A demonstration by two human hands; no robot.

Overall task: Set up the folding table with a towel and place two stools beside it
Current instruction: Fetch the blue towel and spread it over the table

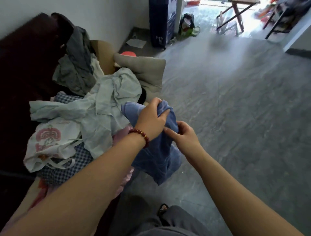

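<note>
towel [156,148] right of clothes pile [94,107]; table [235,15] beyond

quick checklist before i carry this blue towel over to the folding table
1. Left hand grips the blue towel at its top: ok.
2. Right hand pinches the towel's edge: ok.
3. Towel free of the clothes pile: cannot tell, its top lies against the pile.
4. Floor toward the folding table bare: ok.
5. Table standing on its legs: ok.
6. Tabletop bare: cannot tell, cut off by the frame.
</note>
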